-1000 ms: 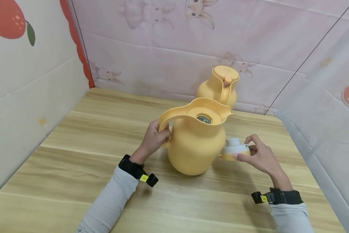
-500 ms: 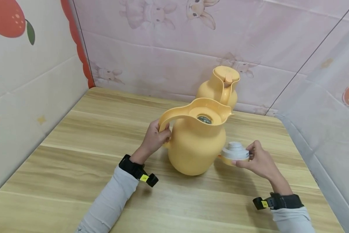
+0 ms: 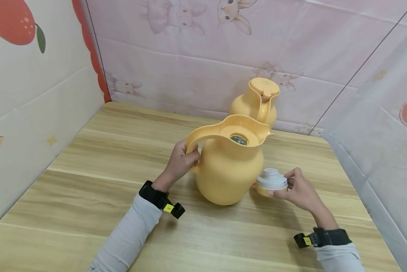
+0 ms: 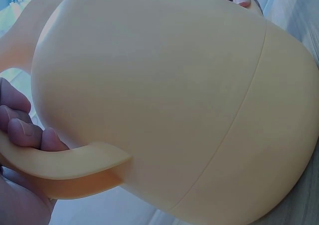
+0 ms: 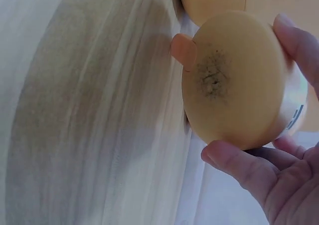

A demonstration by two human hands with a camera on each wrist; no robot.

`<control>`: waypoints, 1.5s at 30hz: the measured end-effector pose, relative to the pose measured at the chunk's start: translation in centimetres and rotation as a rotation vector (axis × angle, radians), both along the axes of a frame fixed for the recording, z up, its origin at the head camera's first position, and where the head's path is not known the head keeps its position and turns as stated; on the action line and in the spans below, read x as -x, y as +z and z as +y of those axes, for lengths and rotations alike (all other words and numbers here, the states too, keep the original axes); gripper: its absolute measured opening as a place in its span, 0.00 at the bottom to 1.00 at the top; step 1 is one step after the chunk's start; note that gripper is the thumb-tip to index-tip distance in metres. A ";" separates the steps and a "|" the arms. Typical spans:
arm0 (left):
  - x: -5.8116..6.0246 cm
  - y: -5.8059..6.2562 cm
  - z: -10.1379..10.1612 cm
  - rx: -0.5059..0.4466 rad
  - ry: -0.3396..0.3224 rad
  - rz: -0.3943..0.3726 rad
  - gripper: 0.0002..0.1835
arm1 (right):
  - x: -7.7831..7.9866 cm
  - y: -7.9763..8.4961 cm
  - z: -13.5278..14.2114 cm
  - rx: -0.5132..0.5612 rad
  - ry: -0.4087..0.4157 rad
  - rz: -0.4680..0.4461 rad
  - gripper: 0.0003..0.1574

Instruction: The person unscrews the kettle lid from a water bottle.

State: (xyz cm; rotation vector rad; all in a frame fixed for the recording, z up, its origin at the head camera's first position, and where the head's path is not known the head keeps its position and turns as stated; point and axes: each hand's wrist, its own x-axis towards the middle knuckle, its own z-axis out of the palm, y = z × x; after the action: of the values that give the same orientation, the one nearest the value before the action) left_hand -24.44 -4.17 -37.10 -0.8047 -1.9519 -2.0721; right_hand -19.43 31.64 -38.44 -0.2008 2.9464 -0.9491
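1. Yellow vacuum jug (image 3: 228,173) stands b/w the two hands, upright on the table (image 3: 88,189), mouth uncovered.
2. L hand (image 3: 182,160) at jug's L side, fingers curled round the lower part of its handle (image 4: 65,165).
3. R hand (image 3: 302,190) on the other side, apart from the jug; thumb + fingers pinch the stopper lid (image 3: 272,180) by its edge.
4. Lid is upside down, just beside jug's R flank; can't tell from head view if they touch.
5. Jug: smooth, satin, prob. plastic; rounded belly, flared wavy rim w/ pointed spout, thin seam round the lower body (L wrist view). Mouth = round hole, dark + shiny inside.
6. Lid: white stepped plug on a yellow disc cap; orange tab (image 5: 184,50) sticks out at edge. Cap's flat face has dark speckled scuffs nr the middle.
7. 2nd yellow jug (image 3: 251,105) behind, partly hidden by 1st, lid on, w/ orange-ish tab.
8. Table: pale woodgrain, streaky. Bg: creased pink sheet (image 3: 196,79) w/ printed rabbits.
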 end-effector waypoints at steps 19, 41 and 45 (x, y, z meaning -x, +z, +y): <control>-1.8 2.4 0.0 0.022 0.006 -0.005 0.10 | 0.2 -1.0 -0.1 -0.196 0.117 -0.077 0.62; -1.8 2.4 0.2 0.022 0.032 0.021 0.11 | -0.4 -1.7 -0.4 -0.207 0.104 -0.141 0.62; -1.8 2.5 0.4 0.028 0.087 0.065 0.12 | -0.3 -1.7 -0.7 -0.221 0.105 -0.137 0.62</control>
State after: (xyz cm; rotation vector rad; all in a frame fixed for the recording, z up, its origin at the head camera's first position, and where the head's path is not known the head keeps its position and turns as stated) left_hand -22.61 -3.75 -34.59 -0.7676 -1.9502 -1.9495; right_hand -19.17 30.98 -40.12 -0.2668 2.8532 -0.5931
